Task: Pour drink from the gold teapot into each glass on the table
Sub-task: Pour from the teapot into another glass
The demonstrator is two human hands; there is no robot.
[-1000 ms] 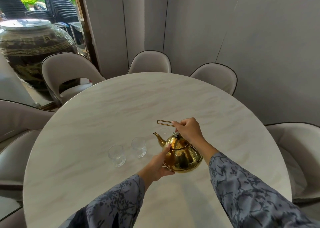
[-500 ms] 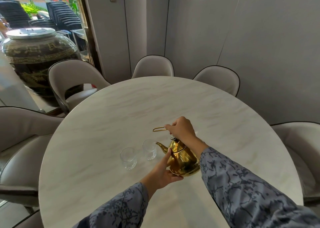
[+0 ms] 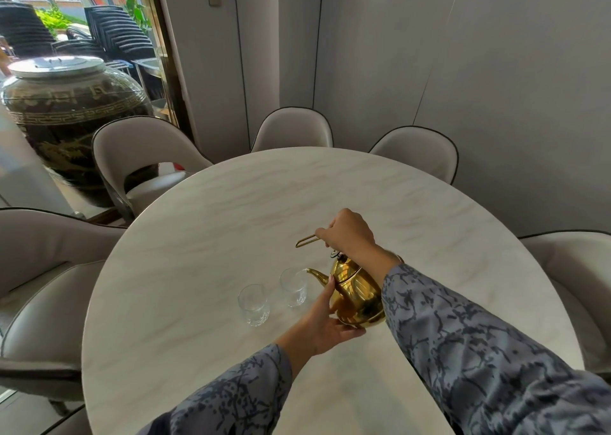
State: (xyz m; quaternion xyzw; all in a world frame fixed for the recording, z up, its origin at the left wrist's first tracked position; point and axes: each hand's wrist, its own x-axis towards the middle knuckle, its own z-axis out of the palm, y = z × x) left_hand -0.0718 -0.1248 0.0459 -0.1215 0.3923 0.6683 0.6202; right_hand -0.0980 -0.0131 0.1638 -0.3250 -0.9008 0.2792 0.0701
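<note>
The gold teapot (image 3: 358,294) is lifted off the round marble table (image 3: 231,223) and tilted to the left. My right hand (image 3: 347,236) is closed around its thin wire handle from above. My left hand (image 3: 325,322) cups the pot's lower left side and base. The spout tip sits right at the rim of the right glass (image 3: 293,287). A second clear glass (image 3: 254,305) stands just left and nearer. Both glasses look clear; I cannot tell whether liquid is flowing.
Grey upholstered chairs ring the table, one at the far left (image 3: 145,156), two at the back (image 3: 292,130) and one at the right (image 3: 572,269). A large dark glass jar with a metal lid (image 3: 69,117) stands behind the left chairs.
The teapot has risen, moved left toward the glasses and tipped further, bringing its spout to the right glass's rim. Both hands kept their hold. My head has moved, shifting the view.
</note>
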